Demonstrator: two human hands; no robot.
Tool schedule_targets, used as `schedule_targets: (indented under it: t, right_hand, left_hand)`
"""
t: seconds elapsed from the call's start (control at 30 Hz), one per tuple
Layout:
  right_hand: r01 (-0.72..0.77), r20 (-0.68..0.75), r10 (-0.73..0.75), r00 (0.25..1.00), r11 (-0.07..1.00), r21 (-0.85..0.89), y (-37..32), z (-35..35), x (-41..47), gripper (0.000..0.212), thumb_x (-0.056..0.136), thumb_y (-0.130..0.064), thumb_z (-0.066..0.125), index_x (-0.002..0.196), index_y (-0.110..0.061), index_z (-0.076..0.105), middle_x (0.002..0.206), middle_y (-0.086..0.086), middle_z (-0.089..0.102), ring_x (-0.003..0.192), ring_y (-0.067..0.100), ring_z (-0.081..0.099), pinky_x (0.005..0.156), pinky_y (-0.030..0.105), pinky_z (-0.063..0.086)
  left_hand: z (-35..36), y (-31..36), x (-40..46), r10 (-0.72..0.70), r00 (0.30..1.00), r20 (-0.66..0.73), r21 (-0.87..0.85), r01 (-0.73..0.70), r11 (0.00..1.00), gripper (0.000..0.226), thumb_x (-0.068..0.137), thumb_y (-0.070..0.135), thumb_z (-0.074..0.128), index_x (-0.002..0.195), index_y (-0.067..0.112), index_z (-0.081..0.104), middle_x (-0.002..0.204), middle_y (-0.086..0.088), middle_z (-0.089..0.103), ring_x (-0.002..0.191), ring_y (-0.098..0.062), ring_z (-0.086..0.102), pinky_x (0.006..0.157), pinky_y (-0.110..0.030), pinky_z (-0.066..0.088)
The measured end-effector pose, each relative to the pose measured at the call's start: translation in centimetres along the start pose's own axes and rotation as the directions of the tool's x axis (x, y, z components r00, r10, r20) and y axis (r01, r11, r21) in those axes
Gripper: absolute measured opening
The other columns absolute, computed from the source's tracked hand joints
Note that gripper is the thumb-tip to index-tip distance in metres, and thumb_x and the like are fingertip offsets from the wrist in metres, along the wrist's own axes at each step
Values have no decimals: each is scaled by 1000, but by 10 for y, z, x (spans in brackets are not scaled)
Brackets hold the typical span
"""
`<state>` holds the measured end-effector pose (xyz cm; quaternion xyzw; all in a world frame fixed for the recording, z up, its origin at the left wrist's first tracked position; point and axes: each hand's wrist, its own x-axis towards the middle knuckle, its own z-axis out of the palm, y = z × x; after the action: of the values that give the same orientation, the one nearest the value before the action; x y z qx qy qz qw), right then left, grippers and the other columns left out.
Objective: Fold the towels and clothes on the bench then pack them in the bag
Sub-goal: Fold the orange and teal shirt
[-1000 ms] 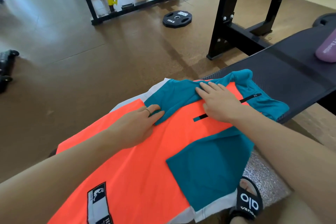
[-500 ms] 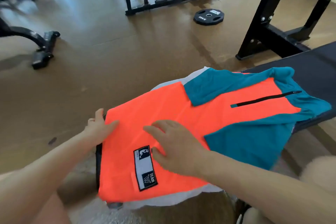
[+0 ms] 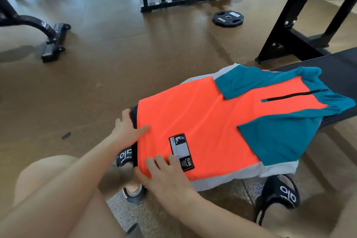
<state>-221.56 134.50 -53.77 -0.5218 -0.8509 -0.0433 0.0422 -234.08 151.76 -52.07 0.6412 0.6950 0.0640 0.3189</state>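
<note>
An orange and teal shirt [image 3: 193, 114] with a white hem lies spread on the near end of the black bench [image 3: 336, 67], its teal sleeves folded in over the body. My left hand [image 3: 125, 131] holds the far corner of the hem, thumb on top of the orange cloth and fingers round the edge. At the near corner, beside the black label, my right hand [image 3: 166, 176] has its fingers on the cloth and its thumb at the hem edge. No bag is in view.
A black 10 kg weight plate [image 3: 228, 18] lies on the brown floor beyond the bench. The bench's black rack frame [image 3: 289, 31] stands at the right, another machine foot [image 3: 52, 42] at the left. My feet in black sandals [image 3: 280, 193] are under the bench end.
Both hands have come down from the folded sleeves to the shirt's bottom hem and taken hold of its two corners. The camera has swung left.
</note>
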Motion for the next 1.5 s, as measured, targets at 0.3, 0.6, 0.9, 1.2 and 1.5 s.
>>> schedule_targets:
  t: [0.3,0.6,0.9,1.2,1.5]
  right_hand:
    - [84,167,-84,982,996,7,-1,-26,8,27,75,-27,67,100,-25,58,84,2,57,74,23,51,61,35,27]
    - [-297,152,268,951,931,214,11,-52,16,25,80,-41,73,80,-20,60,72,4,62,62,27,63,48,28,15]
    - [-504,177,498,849,661,556,81,-92,-28,23,79,-5,51,87,-18,34,80,0,42,76,31,43,63,43,33]
    - [-720,342,737,583,275,637,237,-108,-117,22,78,-5,58,91,-16,45,79,1,50,70,17,43,61,34,35]
    - [-843,394,867,306,54,535,385,-97,-204,13,81,-6,51,85,-17,44,86,3,53,75,18,46,57,30,34]
  left_hand:
    - [-6,32,5,37,999,-39,199,-29,980,63,80,42,78,117,2,46,110,-13,56,104,-34,60,68,-35,44]
    - [4,48,14,-83,983,164,-577,164,800,6,81,3,61,83,9,61,82,-13,60,69,-25,59,66,-32,51]
    - [17,89,15,53,979,-198,-457,-139,878,32,84,14,62,111,11,47,96,-2,55,84,-20,53,67,-35,45]
    - [57,263,22,541,824,-168,-67,-557,828,35,80,11,33,88,34,57,87,0,65,77,-33,66,80,-44,56]
    - [148,449,21,734,679,6,271,-708,653,26,101,26,35,90,11,53,112,-22,64,101,-41,59,77,-38,40]
